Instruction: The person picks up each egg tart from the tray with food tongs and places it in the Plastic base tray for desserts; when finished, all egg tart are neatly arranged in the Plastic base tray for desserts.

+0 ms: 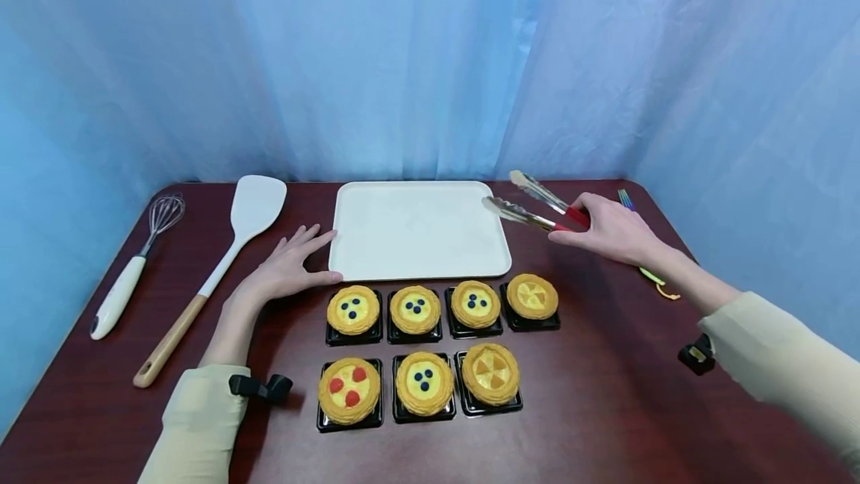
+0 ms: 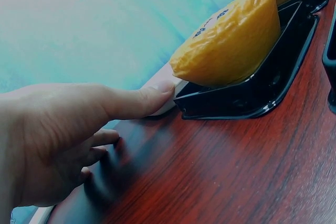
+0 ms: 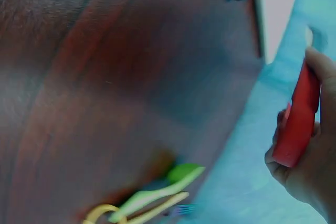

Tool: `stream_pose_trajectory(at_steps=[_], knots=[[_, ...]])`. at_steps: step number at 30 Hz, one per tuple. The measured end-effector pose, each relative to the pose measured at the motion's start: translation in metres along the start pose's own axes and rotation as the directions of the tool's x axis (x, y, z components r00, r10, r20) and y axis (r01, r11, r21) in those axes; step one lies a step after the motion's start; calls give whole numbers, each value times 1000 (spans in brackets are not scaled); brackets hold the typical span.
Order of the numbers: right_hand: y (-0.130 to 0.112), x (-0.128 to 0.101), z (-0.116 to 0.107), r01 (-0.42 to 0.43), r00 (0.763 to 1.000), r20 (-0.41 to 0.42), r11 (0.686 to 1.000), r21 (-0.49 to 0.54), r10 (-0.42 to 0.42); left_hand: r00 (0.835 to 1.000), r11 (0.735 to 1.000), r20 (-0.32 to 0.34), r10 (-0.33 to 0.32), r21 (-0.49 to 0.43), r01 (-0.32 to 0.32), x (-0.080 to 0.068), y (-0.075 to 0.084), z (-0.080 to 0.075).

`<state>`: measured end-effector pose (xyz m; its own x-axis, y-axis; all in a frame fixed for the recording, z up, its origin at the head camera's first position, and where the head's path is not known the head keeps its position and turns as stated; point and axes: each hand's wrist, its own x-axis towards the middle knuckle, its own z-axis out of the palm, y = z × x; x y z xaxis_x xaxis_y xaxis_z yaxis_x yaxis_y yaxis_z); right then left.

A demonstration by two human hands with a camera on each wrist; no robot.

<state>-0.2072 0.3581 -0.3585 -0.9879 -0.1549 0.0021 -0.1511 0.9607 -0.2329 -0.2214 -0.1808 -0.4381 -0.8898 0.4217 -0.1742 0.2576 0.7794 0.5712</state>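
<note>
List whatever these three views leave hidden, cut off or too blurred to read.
- Tongs: in the right wrist view only the red handle shows; tips are out of frame.
- Right hand: its grip is covered by the hand's back in the head view.
- Green utensil: blurred; in the head view the arm covers most of it.
- Left hand: fingertips hidden beneath the palm in the left wrist view.

We see a dark red-brown wood-grain surface and a plain white tray. Our tongs are silver with red handles. The golden-yellow tarts sit in black cups; four carry dark blue dots, one red dots, two orange wedges. The spatula is white with a tan wooden handle, the whisk white-handled.
</note>
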Motion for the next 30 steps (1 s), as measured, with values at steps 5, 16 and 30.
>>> stream_pose_trajectory(at_steps=[5,16,30], knots=[[21,9,25,-144,989,-12,987,75,145,1000,1000,-7,2,6,-2,1,2,0],[19,15,63,-262,963,-40,963,68,265,1000,1000,-12,-4,21,4,3,4,1],[7,17,76,-264,964,-50,964,-18,263,1000,1000,-10,3,6,-3,3,0,7]])
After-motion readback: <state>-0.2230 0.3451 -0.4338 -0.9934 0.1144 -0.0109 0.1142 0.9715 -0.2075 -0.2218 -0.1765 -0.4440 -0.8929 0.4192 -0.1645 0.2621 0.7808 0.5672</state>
